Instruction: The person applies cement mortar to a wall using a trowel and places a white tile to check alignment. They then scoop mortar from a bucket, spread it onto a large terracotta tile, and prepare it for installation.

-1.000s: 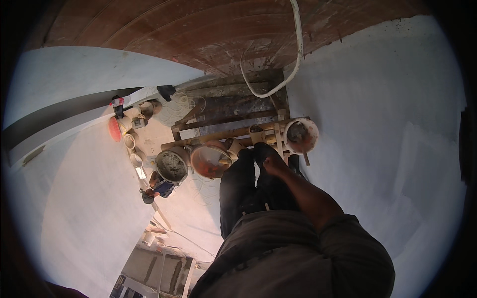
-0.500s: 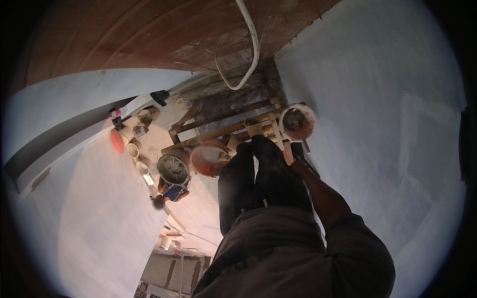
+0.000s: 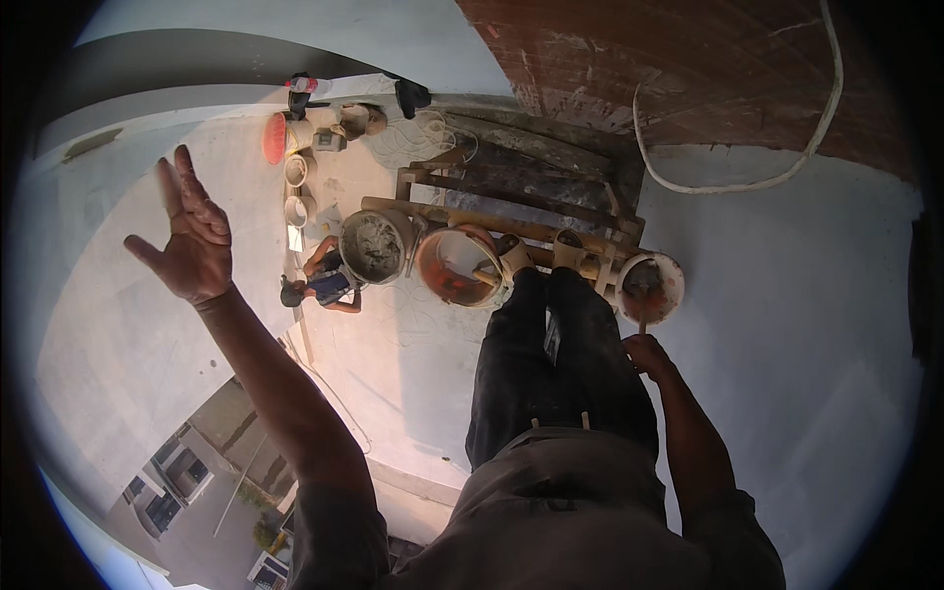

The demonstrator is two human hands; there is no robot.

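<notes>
My left hand is raised at the left in front of the pale wall, its fingers stretched and spread, holding nothing. My right hand is low beside my right leg, with its fingers closed around a stick-like handle. That handle slants out of a round whitish bucket, stained reddish inside; the tool's other end cannot be made out. Left of my feet stands an orange tub with a light-handled tool in it. Beyond that, a grey tub holds wet grey mortar.
My feet are on a raised wooden platform. On the floor below, a person is beside the mortar tub. A red bucket and several pails line the left wall. A white cable hangs in a loop at upper right.
My view has swung to the right. My left hand has come into sight, raised and spread. My right hand has closed on the handle at the whitish bucket.
</notes>
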